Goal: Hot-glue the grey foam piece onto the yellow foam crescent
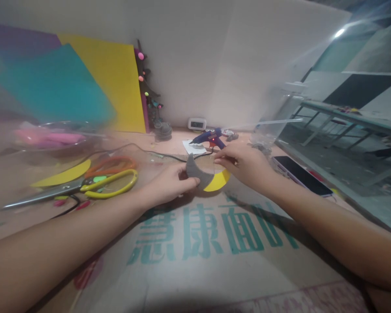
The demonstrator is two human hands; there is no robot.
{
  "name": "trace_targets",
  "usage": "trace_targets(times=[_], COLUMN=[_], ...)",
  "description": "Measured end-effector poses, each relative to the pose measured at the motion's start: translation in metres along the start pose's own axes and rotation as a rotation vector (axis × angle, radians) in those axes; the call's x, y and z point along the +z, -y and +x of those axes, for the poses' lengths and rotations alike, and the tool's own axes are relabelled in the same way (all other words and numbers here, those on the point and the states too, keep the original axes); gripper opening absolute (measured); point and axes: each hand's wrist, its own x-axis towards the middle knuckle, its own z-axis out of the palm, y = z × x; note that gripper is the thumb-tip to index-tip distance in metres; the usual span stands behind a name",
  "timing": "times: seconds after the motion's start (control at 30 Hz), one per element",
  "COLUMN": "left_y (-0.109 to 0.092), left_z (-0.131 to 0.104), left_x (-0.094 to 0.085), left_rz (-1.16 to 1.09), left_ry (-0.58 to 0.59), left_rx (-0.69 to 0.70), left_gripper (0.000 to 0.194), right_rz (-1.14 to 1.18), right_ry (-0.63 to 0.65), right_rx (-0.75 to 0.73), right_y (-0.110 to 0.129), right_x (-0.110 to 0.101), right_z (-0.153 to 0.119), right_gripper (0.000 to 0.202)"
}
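Observation:
My left hand pinches a crescent-shaped cutout, thumb on its near face and fingers behind. Most of the crescent is a grey layer, while its right end shows a yellow part. Just above that yellow end is my right hand, its thumb and forefinger pressed together. What sits between those fingertips, if anything, is too small to make out. Beyond both hands, a blue glue gun with a small red light rests over a white paper piece.
Scissors with orange and yellow handles lie at left, near a yellow cutout. A phone lies at right. Behind stand a small clock, a decorated branch in a pot and coloured sheets. A black cord crosses the table.

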Motion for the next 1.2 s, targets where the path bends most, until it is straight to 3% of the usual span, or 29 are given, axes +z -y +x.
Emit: trace_targets(times=[0.17, 0.3, 0.43, 0.5, 0.6, 0.7, 0.83, 0.93, 1.03, 1.13, 1.2], left_y=[0.000, -0.001, -0.002, 0.000, 0.005, 0.009, 0.006, 0.003, 0.002, 0.002, 0.003], left_z=[-0.001, -0.002, -0.001, 0.000, 0.004, 0.007, 0.007, 0.006, 0.006, 0.006, 0.006], left_x=[-0.002, -0.004, -0.006, -0.006, -0.006, -0.006, -0.007, -0.006, -0.005, -0.004, -0.004], left_rz=[-0.053, -0.076, -0.084, -0.107, -0.180, -0.295, -0.385, -0.411, -0.428, -0.451, -0.459], left_ry=[0.086, 0.149, 0.146, 0.101, -0.011, -0.076, -0.079, -0.082, -0.084, -0.094, -0.097], left_rx=[0.001, -0.001, -0.021, -0.038, -0.082, -0.099, -0.095, -0.097, -0.114, -0.130, -0.134], left_gripper=[0.010, 0.014, 0.018, 0.020, 0.023, 0.023, 0.019, 0.016, 0.015, 0.015, 0.016], right_rz=[0.109, 0.262, 0.324, 0.354, 0.385, 0.316, 0.159, 0.108, 0.186, 0.371, 0.513], right_ry=[-0.005, 0.086, 0.195, 0.112, -0.203, -0.416, -0.334, -0.294, -0.353, -0.423, -0.385], right_rx=[0.042, 0.156, 0.214, 0.254, 0.298, 0.173, -0.197, -0.268, -0.157, 0.087, 0.228], right_y=[-0.002, 0.003, -0.010, -0.020, -0.026, -0.014, 0.011, 0.014, 0.005, -0.004, -0.005], right_x=[-0.006, -0.013, -0.008, -0.003, -0.002, -0.007, -0.004, 0.008, 0.019, 0.022, 0.021], right_z=[0.004, 0.008, 0.013, 0.015, 0.013, 0.004, -0.014, -0.021, -0.021, -0.015, -0.012], right_gripper=[0.011, 0.017, 0.020, 0.022, 0.020, 0.011, 0.008, 0.022, 0.028, 0.023, 0.021])
